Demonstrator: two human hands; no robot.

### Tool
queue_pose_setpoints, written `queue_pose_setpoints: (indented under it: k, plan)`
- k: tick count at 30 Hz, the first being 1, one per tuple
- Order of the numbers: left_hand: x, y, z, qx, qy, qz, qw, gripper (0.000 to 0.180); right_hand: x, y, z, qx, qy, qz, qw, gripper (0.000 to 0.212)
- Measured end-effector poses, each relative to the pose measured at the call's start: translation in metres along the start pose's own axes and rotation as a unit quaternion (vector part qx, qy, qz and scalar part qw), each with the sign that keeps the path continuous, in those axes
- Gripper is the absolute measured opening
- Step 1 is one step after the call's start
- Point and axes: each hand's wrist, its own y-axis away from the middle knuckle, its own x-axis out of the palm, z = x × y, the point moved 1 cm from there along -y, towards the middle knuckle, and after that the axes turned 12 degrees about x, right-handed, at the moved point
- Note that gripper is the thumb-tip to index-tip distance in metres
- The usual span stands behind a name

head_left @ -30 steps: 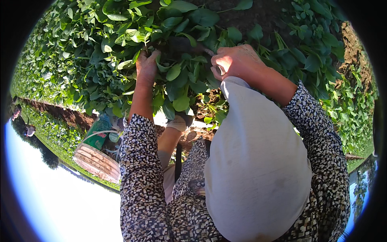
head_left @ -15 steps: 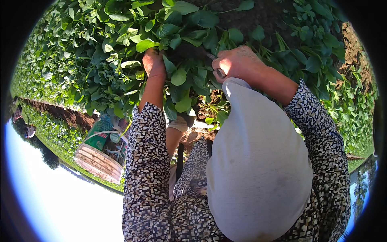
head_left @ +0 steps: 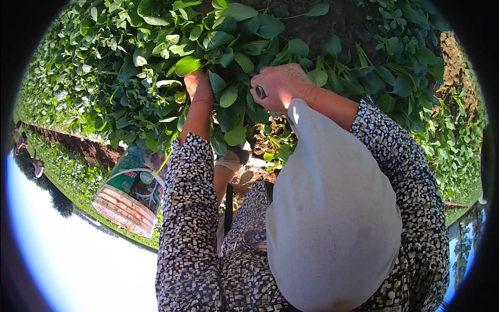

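Green leafy plants (head_left: 156, 62) fill the field in front of you, with bare soil (head_left: 332, 26) showing between them. Your left hand (head_left: 199, 86) reaches straight out from its patterned sleeve (head_left: 187, 208), sunk among the leaves; whether its fingers are closed you cannot tell. Your right hand (head_left: 280, 86) bends inward at the wrist, fingers wrapped tight around a dark tool handle (head_left: 260, 92). A woven basket (head_left: 125, 205) sits down at your left.
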Motion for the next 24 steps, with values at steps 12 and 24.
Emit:
queue_pose_setpoints:
  k: [12,24]
  plan:
    - [-0.017,0.038,0.073,0.193,-0.057,-0.010,0.979,0.033,-0.001,0.028,-0.033,-0.087,-0.012,-0.032,0.996,0.011]
    - [-0.185,0.096,-0.075,-0.127,0.552,-0.124,0.815,0.012,-0.035,0.078,-0.055,-0.034,-0.168,-0.192,0.966,0.023]
